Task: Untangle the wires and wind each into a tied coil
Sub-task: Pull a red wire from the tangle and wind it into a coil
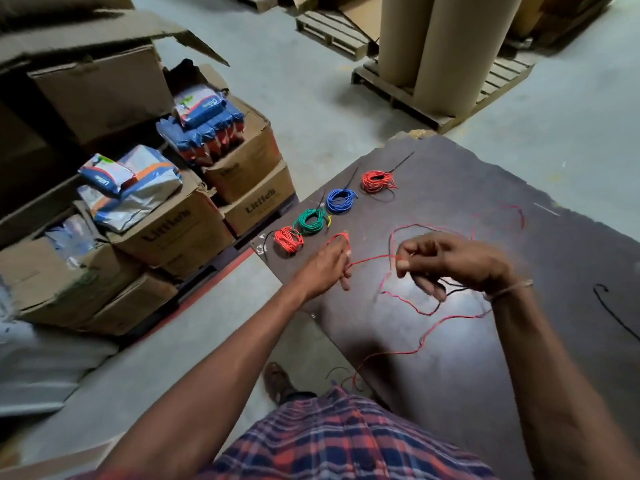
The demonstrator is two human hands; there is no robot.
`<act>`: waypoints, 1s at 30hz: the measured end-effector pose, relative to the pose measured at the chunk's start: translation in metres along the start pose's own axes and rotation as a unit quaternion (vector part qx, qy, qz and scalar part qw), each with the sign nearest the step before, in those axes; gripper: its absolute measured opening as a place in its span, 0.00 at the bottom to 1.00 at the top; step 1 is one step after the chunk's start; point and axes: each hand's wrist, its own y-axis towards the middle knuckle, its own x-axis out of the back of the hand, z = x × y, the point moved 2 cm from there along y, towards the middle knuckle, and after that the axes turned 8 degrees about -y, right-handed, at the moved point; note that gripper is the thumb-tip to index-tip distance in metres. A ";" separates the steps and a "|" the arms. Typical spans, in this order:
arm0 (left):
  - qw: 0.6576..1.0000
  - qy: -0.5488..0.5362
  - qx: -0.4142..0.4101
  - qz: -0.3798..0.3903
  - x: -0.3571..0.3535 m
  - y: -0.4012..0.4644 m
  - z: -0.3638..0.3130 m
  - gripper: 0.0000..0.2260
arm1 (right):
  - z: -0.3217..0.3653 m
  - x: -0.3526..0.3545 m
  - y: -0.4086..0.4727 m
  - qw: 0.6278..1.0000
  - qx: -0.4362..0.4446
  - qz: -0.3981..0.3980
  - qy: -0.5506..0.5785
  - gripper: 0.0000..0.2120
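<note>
The left hand (325, 263) has a loop of loose red wire (372, 259) wound round its extended fingers, gripping it just above the tabletop. The right hand (446, 259) pinches the same wire between thumb and forefinger, with a short taut span running between the two hands. From the right hand the wire trails in slack loops across the dark board table (519, 358) and hangs over its near edge beside the person's plaid shirt (346, 441). A loose black wire (613, 317) lies well apart toward the right edge. Four tied coils sit in a diagonal row near the table's left edge: a red coil (288, 240), green coil (310, 221), blue coil (342, 201) and a second red coil (378, 181), each with a black cable tie. The table's centre and far right are bare board. Left of the table, open cardboard boxes (166, 230) hold blue and white packets (204, 116). Beyond, cardboard rolls (446, 46) stand on a wooden pallet (415, 95).
</note>
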 end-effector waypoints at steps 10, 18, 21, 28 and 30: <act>0.870 -0.482 0.067 0.074 -0.011 -0.033 -0.023 0.18 | -0.027 0.033 0.051 0.942 0.060 -0.328 0.049 0.14; 0.748 -0.660 0.025 0.066 0.016 -0.025 -0.035 0.22 | -0.061 -0.046 0.093 0.974 -0.074 -0.197 0.079 0.27; 0.733 -0.678 0.004 -0.049 0.026 -0.013 -0.026 0.18 | -0.058 -0.079 0.091 0.987 -0.096 -0.106 0.074 0.34; 0.916 -0.360 -0.006 -0.176 0.029 0.013 -0.009 0.12 | -0.039 -0.096 0.068 0.993 -0.013 0.035 0.109 0.06; 0.975 -0.175 -0.009 -0.137 0.026 0.014 0.000 0.08 | -0.032 -0.081 0.063 0.998 0.013 0.033 0.051 0.05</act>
